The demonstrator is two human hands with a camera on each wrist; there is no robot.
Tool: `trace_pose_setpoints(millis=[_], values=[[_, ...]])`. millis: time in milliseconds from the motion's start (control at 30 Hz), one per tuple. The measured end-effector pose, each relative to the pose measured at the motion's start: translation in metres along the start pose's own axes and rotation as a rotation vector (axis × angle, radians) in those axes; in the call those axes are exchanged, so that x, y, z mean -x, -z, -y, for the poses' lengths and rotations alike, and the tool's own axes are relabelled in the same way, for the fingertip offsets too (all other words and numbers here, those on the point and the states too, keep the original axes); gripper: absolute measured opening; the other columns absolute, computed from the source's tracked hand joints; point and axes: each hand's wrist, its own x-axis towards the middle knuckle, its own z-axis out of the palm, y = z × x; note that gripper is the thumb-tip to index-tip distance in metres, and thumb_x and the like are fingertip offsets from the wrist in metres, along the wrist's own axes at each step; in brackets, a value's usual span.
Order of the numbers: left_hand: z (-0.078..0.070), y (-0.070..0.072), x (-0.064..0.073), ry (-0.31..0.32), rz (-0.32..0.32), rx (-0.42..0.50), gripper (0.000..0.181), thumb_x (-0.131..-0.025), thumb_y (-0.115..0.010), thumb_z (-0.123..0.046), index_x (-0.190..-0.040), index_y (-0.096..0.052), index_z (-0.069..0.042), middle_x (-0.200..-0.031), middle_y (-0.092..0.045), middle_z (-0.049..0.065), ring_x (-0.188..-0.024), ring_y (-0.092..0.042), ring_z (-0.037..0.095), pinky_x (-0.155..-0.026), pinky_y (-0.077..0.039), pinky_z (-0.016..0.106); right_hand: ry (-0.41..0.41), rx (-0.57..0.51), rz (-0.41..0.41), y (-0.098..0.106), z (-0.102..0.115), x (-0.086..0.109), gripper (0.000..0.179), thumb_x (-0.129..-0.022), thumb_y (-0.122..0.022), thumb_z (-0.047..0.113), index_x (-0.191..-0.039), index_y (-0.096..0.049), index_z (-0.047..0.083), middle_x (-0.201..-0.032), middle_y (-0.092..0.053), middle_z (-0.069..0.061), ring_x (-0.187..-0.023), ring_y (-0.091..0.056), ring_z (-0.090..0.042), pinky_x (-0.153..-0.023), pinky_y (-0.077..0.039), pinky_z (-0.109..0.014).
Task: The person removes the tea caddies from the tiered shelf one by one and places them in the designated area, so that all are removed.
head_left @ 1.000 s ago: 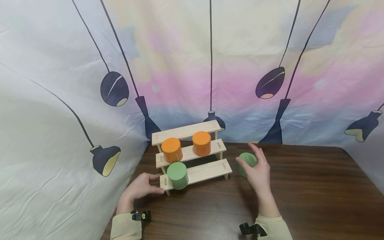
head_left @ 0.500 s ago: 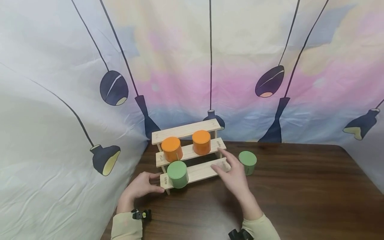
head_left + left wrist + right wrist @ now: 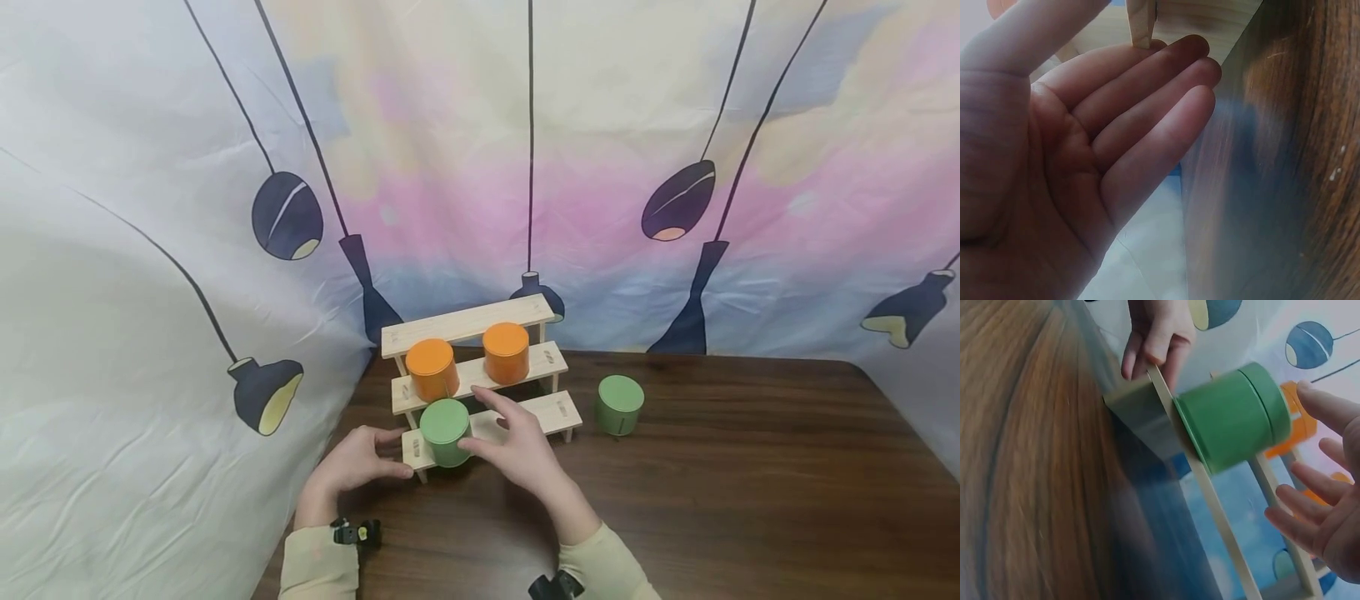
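A three-step wooden display stand (image 3: pixel 555 410) stands on the table. My left hand (image 3: pixel 354 463) pinches the left end of its lowest step, thumb in front and fingers behind; in the right wrist view this hand (image 3: pixel 1163 331) shows at the board's end. On that step sits a green lidded canister (image 3: pixel 446 433). Beside it my right hand (image 3: pixel 521 443) hovers with spread fingers, thumb near the canister's right side; in the right wrist view a gap shows between the fingers and the green canister (image 3: pixel 1232 419). Two orange canisters (image 3: pixel 432 371) stand on the middle step.
A second green canister (image 3: pixel 620 406) stands on the dark wooden table (image 3: pixel 750 467), right of the stand. A cloth printed with hanging lamps (image 3: pixel 592 150) rises behind the table and along its left side.
My right hand has let go of the green canister on the table and moved left, across the lowest step, to the other green canister. My left hand stays at the stand's end.
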Motion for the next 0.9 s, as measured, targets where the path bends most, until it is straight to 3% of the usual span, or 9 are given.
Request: trace_pose_setpoints(millis=[333, 633, 900], values=[[0.000, -0.001, -0.002, -0.007, 0.005, 0.020, 0.074, -0.080, -0.096, -0.037, -0.139, -0.071, -0.001, -0.131, -0.075, 0.008, -0.127, -0.067, 0.031, -0.106, -0.053, 0.056, 0.022, 0.114, -0.010, -0.021, -0.005, -0.001, 0.082, -0.085, -0.095, 0.027, -0.156, -0.056, 0.018, -0.152, -0.061, -0.003, -0.140, -0.057, -0.024, -0.114, -0.048, -0.052], [0.001, -0.001, -0.001, -0.010, 0.004, 0.010, 0.073, -0.079, -0.097, -0.037, -0.137, -0.072, 0.000, -0.129, -0.076, 0.008, -0.126, -0.068, 0.029, -0.106, -0.053, 0.056, 0.022, 0.143, 0.015, -0.031, -0.006, 0.000, 0.086, -0.085, -0.094, 0.029, -0.159, -0.052, 0.015, -0.151, -0.062, -0.006, -0.138, -0.058, -0.024, -0.116, -0.046, -0.051], [0.004, -0.002, -0.001, 0.023, -0.002, 0.007, 0.074, -0.078, -0.097, -0.041, -0.137, -0.073, -0.003, -0.132, -0.074, 0.008, -0.127, -0.067, 0.027, -0.107, -0.053, 0.056, 0.027, 0.169, -0.007, -0.040, -0.007, -0.001, 0.085, -0.087, -0.092, 0.032, -0.159, -0.052, 0.014, -0.154, -0.059, -0.009, -0.140, -0.057, -0.027, -0.117, -0.045, -0.051]])
